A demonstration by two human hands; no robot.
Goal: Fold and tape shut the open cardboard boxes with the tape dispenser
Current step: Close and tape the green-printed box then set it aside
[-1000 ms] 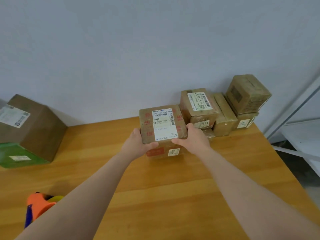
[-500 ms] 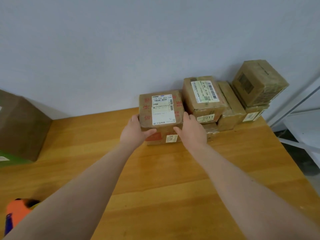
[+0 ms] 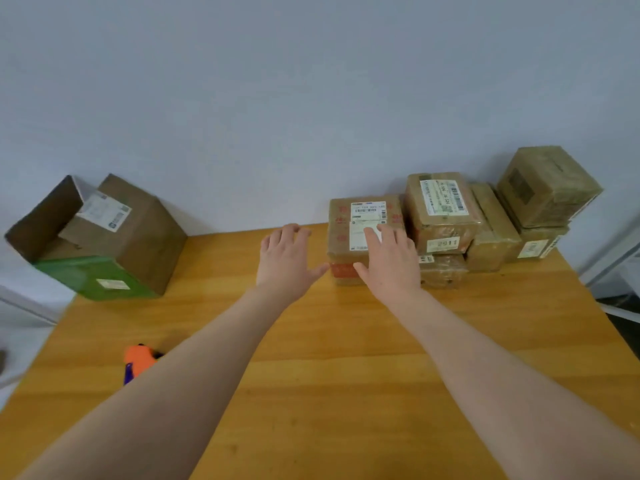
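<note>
Taped box (image 3: 346, 220), white label on top, at table (image 3: 346, 341) back edge, butted against stacked parcels (image 3: 446, 223). My left hand (image 3: 285, 263) and right hand (image 3: 393, 265): fingers spread, gripping nothing. Wide gap to open box (image 3: 149, 233).

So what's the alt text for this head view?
A person's open left hand and right hand are at a taped, labelled box on a wooden table, beside stacked parcels. An open cardboard box and orange tape dispenser lie left.

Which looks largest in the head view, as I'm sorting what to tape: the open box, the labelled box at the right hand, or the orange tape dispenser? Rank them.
1. open box
2. labelled box at the right hand
3. tape dispenser, partly hidden by the left arm, so unsure
</note>
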